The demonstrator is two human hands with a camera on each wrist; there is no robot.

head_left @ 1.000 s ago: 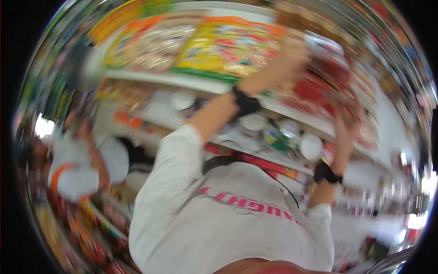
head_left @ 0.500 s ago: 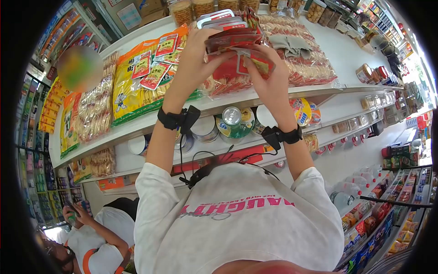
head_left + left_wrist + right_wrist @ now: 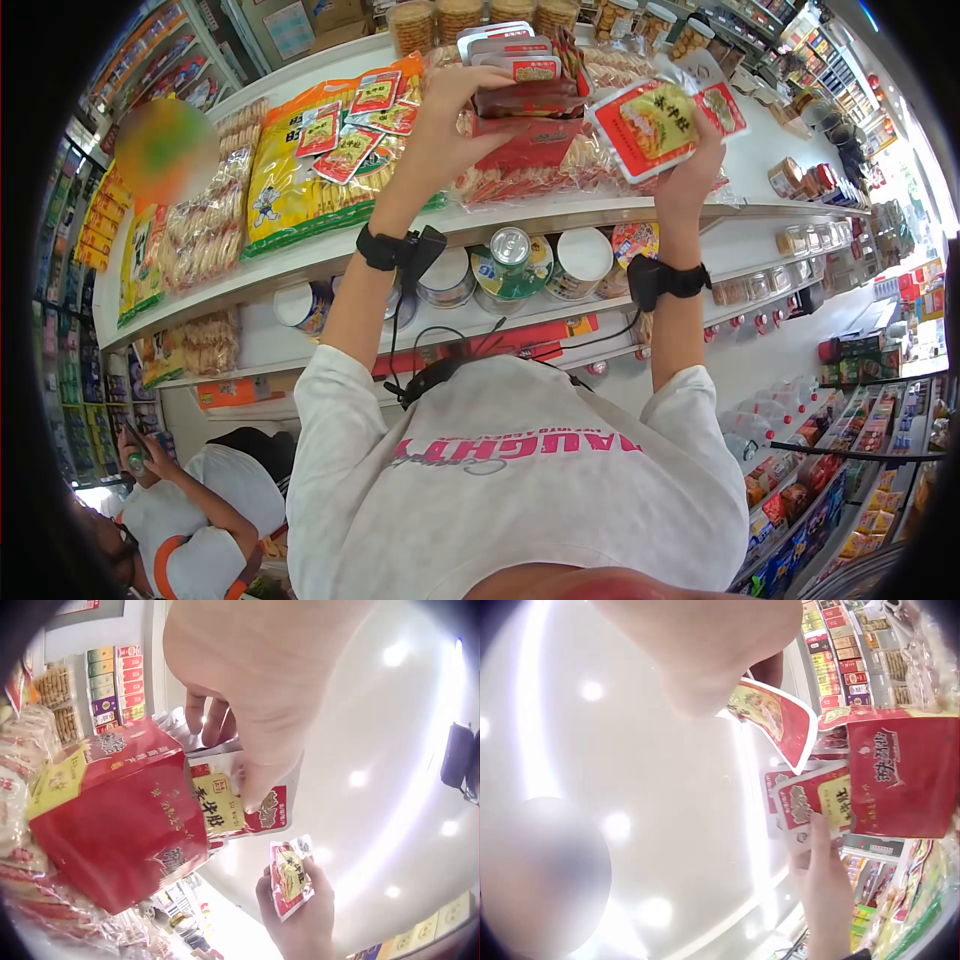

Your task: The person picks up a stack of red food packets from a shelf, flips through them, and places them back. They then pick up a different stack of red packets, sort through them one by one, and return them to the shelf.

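An open red display box of snack packets stands on bagged snacks on the shelf. My left hand is at its left side. In the left wrist view its thumb lies on the front of a red-and-yellow snack packet with fingers behind, pinching packets at the box opening. More packets stick up from the far side of the box. My right hand, to the right of the box, holds red-and-white snack packets with yellow centres, one fanned out behind another.
Several loose packets lie on a large yellow bag at left. Jars of round biscuits line the back. Tubs and a can stand on the lower shelf. Another person is at lower left.
My right hand has moved from the box out to the right with packets in it. My left hand stays at the box. The oldest frame is blurred.
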